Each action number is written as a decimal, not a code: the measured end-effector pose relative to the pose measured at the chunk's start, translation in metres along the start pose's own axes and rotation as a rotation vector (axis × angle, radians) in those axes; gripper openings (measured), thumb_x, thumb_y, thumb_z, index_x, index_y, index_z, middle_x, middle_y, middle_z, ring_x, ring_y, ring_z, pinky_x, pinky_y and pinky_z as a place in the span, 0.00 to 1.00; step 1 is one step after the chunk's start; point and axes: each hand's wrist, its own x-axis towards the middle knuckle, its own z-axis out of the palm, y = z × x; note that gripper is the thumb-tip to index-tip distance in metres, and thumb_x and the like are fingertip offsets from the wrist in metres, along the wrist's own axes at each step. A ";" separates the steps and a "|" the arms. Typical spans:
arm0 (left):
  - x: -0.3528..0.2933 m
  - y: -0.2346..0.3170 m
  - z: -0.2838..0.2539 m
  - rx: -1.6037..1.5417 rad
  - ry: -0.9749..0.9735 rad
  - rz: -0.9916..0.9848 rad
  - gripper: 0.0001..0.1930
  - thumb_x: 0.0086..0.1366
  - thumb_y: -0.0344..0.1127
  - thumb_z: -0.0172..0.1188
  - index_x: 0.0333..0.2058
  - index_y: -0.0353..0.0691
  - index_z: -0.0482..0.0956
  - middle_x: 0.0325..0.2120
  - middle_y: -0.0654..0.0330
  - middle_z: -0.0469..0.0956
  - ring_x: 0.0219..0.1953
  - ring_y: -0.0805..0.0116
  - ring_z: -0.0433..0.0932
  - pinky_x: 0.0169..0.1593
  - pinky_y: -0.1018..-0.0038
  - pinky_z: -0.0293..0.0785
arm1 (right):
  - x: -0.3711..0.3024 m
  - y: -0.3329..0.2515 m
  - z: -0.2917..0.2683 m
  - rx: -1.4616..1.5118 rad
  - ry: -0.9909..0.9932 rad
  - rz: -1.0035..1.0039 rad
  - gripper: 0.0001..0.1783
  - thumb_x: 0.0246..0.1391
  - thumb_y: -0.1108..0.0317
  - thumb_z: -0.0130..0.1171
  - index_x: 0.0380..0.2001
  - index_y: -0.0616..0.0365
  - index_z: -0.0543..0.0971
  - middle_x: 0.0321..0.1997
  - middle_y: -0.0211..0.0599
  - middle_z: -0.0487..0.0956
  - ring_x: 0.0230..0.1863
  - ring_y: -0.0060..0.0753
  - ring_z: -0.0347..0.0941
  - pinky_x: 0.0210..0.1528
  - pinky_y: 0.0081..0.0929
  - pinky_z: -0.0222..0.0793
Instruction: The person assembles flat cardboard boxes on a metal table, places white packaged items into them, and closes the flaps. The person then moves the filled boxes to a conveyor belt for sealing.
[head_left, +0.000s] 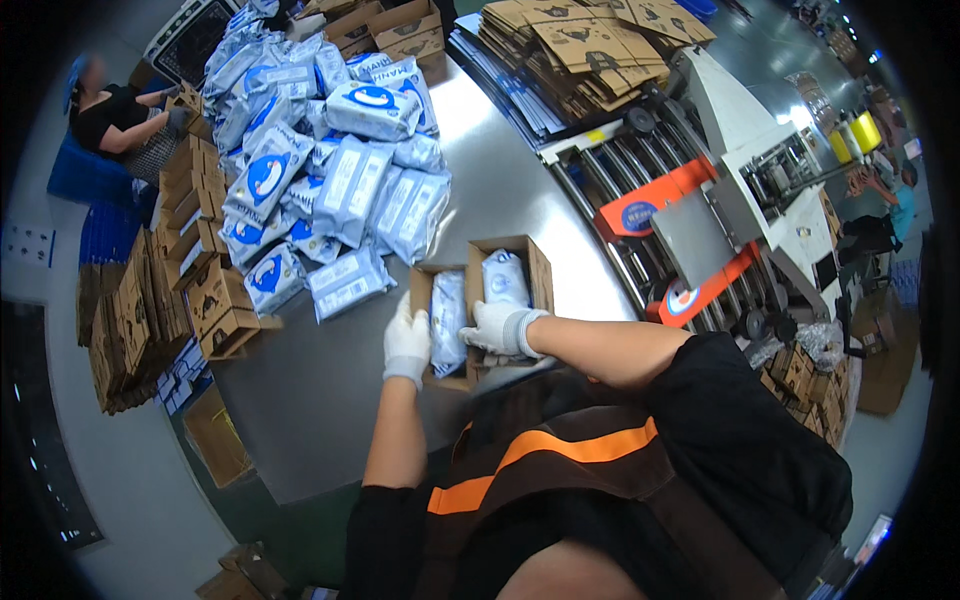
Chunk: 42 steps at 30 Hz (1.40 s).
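Two open cardboard boxes stand side by side at the table's near edge. The left box [457,382] holds a white-and-blue soft packet [448,318]; the right box [541,272] holds a similar packet [505,277]. My left hand [407,343], in a white knit glove, grips the outer left wall of the left box. My right hand [502,328], gloved the same way, is closed over the near part of the walls where the boxes meet. It hides the near end of the right packet; its fingertips are partly hidden.
A heap of packets [350,190] covers the table's far left, beside a row of open boxes [195,235]. Flattened cartons [590,45] are stacked at the far right. A roller machine with orange guards [655,205] flanks the metal table [310,420]. Another person [110,125] works at far left.
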 end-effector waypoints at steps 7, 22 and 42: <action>-0.108 0.090 0.032 0.344 0.051 0.683 0.40 0.59 0.52 0.70 0.63 0.33 0.69 0.51 0.40 0.78 0.50 0.41 0.79 0.58 0.52 0.73 | -0.043 0.119 -0.003 0.912 0.938 0.292 0.27 0.66 0.51 0.49 0.59 0.55 0.77 0.49 0.42 0.84 0.50 0.40 0.81 0.53 0.38 0.75; -0.070 0.108 0.112 0.680 -0.534 0.556 0.27 0.67 0.52 0.56 0.62 0.49 0.74 0.52 0.43 0.80 0.52 0.44 0.80 0.57 0.56 0.75 | -0.051 0.173 0.122 1.958 0.593 0.488 0.38 0.68 0.32 0.31 0.59 0.49 0.76 0.54 0.48 0.80 0.53 0.52 0.77 0.58 0.52 0.73; -0.042 0.074 0.151 0.458 -0.113 0.432 0.10 0.66 0.40 0.63 0.42 0.44 0.87 0.36 0.49 0.83 0.43 0.46 0.81 0.50 0.58 0.77 | -0.078 0.126 -0.050 -0.051 0.137 -0.158 0.18 0.60 0.56 0.56 0.48 0.51 0.83 0.46 0.49 0.83 0.47 0.49 0.81 0.55 0.42 0.72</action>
